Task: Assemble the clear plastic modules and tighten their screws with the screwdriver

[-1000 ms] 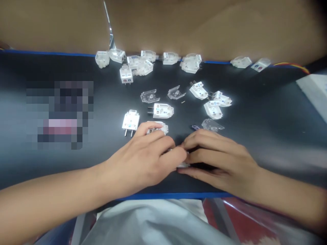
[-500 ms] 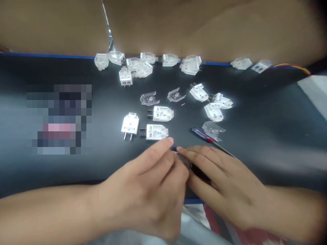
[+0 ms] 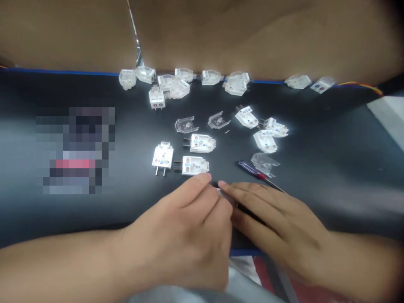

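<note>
My left hand [image 3: 192, 229] is closed near the front edge of the table. Between it and my right hand [image 3: 277, 225] shows a sliver of a clear and white plastic plug [image 3: 227, 197], mostly hidden by fingers. The right hand's fingers are bent against the plug's other side. Just beyond the left fingertips lies a white two-pin plug [image 3: 195, 165], with a similar plug [image 3: 203, 143] behind it and another plug [image 3: 163, 155] to the left. A screwdriver [image 3: 251, 168] with a purple and red handle rests beyond the right hand, beside a clear cover [image 3: 265, 163].
Two clear covers, one at left [image 3: 186, 124] and one at right [image 3: 219, 120], lie farther back near a tiny metal piece [image 3: 227, 131]. Several plugs [image 3: 265, 140] sit to the right; more plugs [image 3: 236, 84] line the table's blue back edge. A brown panel [image 3: 202, 33] stands behind.
Both hands stay together around the plug, with the left hand turned slightly. The view has shifted a little, and the things on the table appear unmoved.
</note>
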The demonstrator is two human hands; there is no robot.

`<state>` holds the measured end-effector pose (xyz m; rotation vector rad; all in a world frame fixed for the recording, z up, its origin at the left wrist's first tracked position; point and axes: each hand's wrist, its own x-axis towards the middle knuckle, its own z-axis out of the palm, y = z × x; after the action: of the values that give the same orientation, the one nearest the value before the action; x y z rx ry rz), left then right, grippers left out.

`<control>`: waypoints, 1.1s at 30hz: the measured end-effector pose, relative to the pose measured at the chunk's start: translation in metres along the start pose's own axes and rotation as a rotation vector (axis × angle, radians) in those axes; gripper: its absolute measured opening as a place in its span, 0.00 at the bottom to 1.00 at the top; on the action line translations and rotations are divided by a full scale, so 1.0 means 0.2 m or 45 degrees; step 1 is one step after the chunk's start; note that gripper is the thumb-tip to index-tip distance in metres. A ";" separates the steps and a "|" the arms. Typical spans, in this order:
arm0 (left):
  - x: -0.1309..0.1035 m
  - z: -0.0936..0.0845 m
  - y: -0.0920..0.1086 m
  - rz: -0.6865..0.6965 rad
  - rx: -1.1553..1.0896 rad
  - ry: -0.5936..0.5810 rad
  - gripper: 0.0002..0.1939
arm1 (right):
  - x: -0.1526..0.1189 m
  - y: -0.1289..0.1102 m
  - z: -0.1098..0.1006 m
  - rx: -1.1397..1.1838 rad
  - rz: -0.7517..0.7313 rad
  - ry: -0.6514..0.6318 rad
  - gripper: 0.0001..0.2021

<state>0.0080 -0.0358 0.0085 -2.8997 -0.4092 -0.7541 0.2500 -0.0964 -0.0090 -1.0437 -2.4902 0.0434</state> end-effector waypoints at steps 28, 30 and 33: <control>-0.06 0.06 -0.44 -0.433 -0.136 -0.266 0.40 | 0.09 0.49 -0.12 -0.142 0.459 0.079 0.10; -0.06 0.05 -0.48 -0.472 -0.129 -0.295 0.39 | 0.10 0.48 -0.11 -0.101 0.398 0.125 0.09; -0.05 0.05 -0.53 -0.506 -0.108 -0.282 0.34 | 0.10 0.47 -0.11 -0.137 0.398 0.145 0.10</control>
<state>-0.0270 0.0639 -0.0005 -3.0280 -1.0237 -0.5008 0.3098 -0.0193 0.0001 -1.4314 -2.2288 -0.0550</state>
